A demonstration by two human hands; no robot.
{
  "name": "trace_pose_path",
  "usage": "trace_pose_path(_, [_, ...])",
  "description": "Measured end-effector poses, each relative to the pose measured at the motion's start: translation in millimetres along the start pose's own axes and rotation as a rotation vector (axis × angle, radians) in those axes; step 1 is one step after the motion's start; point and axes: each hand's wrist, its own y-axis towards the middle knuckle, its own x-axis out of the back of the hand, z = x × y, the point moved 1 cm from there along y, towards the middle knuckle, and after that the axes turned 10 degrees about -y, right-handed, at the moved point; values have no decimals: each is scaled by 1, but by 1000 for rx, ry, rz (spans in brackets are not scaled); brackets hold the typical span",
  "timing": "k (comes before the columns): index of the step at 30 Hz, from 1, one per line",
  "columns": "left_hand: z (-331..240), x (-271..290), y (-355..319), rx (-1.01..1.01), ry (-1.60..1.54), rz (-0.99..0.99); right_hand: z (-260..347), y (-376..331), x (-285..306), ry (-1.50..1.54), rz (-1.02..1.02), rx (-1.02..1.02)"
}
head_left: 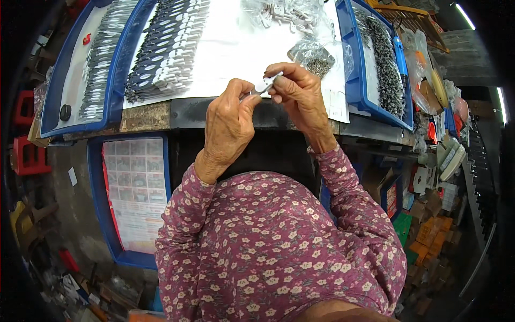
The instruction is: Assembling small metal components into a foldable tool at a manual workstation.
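Over the near edge of the bench, both hands meet on one small white plastic piece (264,85). My left hand (229,115) pinches its left end, where something grey shows between thumb and forefinger. My right hand (301,94) grips its right end with thumb and fingers, the other fingers curled. Fingertips hide part of the piece. Left of the hands, black-and-white flat parts (169,56) lie in overlapping rows on white paper (230,43). Beyond my right hand sits a clear bag of small metal pieces (317,64). Loose white pieces (292,19) lie in clear plastic farther back.
A blue tray (113,80) at left holds rows of silvery parts, a red bit and a black round thing. Another blue tray (351,72) at right holds many small dark parts. Below the bench stands a blue crate (104,214); red stools (28,155) are far left.
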Motion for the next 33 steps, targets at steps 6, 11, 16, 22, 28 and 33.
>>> trace_pose_path(6, [5, 10, -12, -48, 93, 100, 2, -15, -3, -329, 65, 45])
trace_pose_path(11, [3, 21, -26, -47, 129, 194, 6, -32, -6, -637, 104, 26])
trace_pose_path(16, [2, 22, -39, -172, 261, 291, 3, -37, -1, -852, 349, 216])
trace_pose_path(22, [2, 20, -48, -228, 319, 339, -1, -41, -3, -886, 487, 326])
trace_pose_path(28, [1, 18, -54, -225, 330, 331, 0, -44, -9, -1002, 537, 386])
trace_pose_path(33, [-1, 18, -56, -248, 335, 291, -3, -52, -14, -994, 440, 452])
